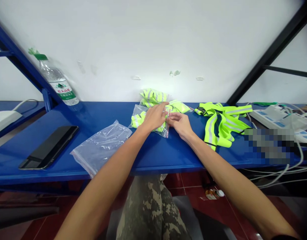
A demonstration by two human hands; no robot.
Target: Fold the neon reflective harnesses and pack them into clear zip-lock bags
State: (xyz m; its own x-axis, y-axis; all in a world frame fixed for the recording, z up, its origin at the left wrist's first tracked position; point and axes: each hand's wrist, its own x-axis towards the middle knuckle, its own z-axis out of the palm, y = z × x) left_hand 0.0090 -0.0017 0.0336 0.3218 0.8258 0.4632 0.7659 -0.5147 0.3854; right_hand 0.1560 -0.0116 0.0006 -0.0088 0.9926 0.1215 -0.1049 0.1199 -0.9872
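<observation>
Bag (137, 116) mouth hidden under both hands (155, 116).

A workroom with a blue metal bench (155, 151).

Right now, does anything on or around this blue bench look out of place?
Yes. A small item, too small to identify, lies on the red tile floor beneath the blue bench, as if dropped. The water bottle also stands tilted beside the blue shelf frame.

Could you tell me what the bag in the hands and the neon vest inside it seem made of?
The bag looks like thin clear plastic, glossy and creased. The neon vest seems a matte synthetic fabric with silvery reflective strips; its fibre cannot be told.
</observation>
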